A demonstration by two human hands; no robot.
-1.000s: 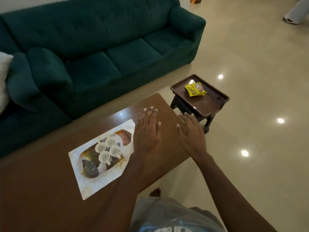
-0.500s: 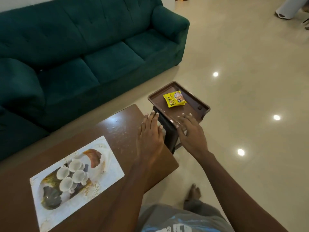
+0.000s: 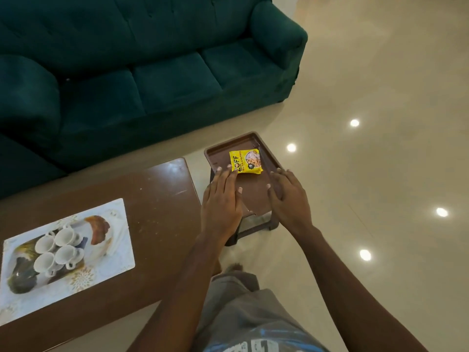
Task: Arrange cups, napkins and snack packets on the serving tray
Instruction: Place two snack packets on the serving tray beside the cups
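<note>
Dim, soft indoor light; ceiling lamps glare off the glossy floor (image 3: 380,97).

The left hand (image 3: 221,199) and right hand (image 3: 289,196) hide the tray's (image 3: 220,153) near corners (contact unclear); the mat (image 3: 76,252) is cropped.

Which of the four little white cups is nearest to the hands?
The upper right cup of the cluster on the placemat. It sits farthest toward the tray where the left hand and right hand are; the other three lie farther left or lower.

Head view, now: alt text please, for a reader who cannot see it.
Both hands, left hand and right hand, reach open over a brown serving tray on a low stool, a yellow snack packet on it. White cups sit on the table.
</note>
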